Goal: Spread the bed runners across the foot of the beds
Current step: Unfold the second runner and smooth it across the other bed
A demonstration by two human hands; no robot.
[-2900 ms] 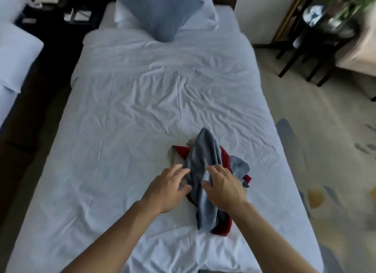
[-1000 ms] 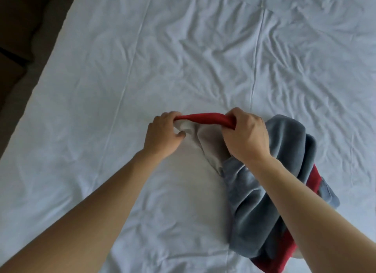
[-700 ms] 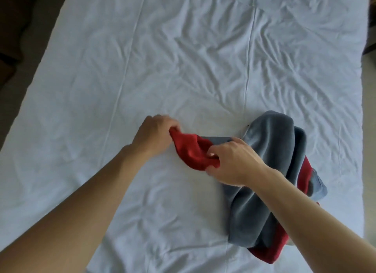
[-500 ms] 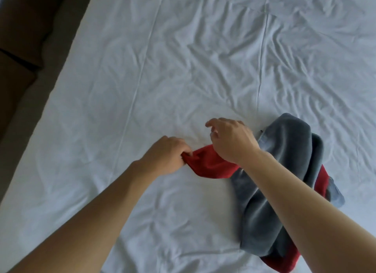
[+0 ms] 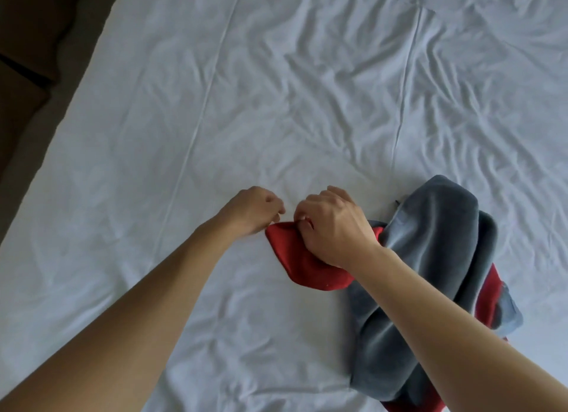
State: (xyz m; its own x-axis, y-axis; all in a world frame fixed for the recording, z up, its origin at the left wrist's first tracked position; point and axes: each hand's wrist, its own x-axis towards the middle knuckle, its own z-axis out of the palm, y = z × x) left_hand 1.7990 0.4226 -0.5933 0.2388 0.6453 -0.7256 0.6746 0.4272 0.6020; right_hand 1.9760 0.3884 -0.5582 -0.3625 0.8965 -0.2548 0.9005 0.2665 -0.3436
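Note:
A bunched bed runner (image 5: 430, 273), grey velvet on one face and red on the other, lies crumpled on the white bed sheet (image 5: 276, 104) to the right of centre. A red end of it (image 5: 301, 264) is pulled out to the left. My left hand (image 5: 252, 210) pinches the red tip at its left corner. Close beside it, my right hand (image 5: 332, 227) grips the same red end with curled fingers. The rest of the runner trails under my right forearm toward the near edge.
The wrinkled white sheet covers nearly the whole view. The bed's left edge (image 5: 61, 116) runs diagonally, with dark floor and dark furniture (image 5: 27, 58) beyond it at the upper left.
Since 2.9 s ago both hands lifted a red end out of the heap and drew it leftward. In the last half second the hands came closer together on the red tip.

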